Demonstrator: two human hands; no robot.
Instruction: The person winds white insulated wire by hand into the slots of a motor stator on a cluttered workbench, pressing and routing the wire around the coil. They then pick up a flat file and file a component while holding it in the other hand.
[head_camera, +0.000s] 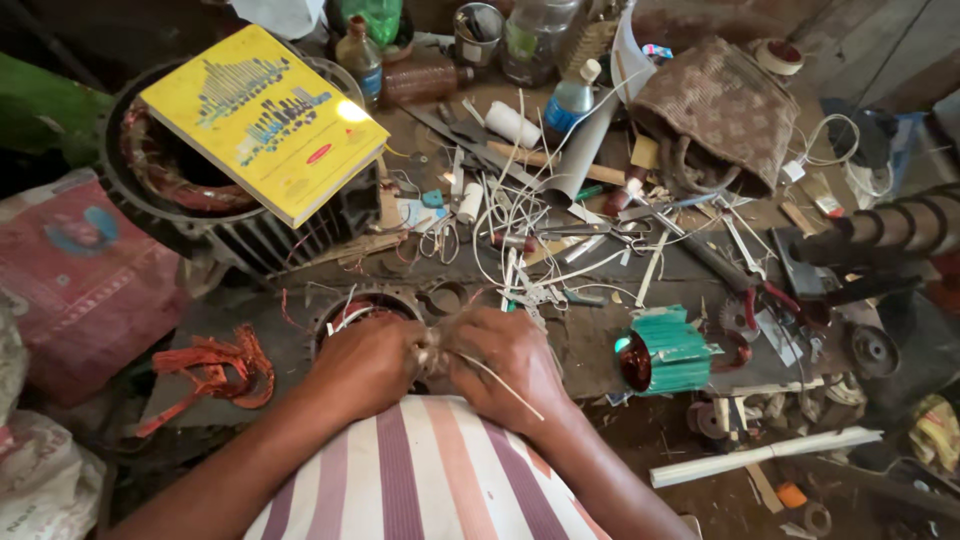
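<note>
Head view, left hand (365, 365) and right hand (510, 362), fingers curled tight on fibrous bundle (437, 347) over small stator (362, 308)

There is one view only, from a camera on the person's head. It looks steeply down and forward, close above the left hand (365, 365) and the right hand (510, 362), over the cluttered worktop (600, 350).
</note>
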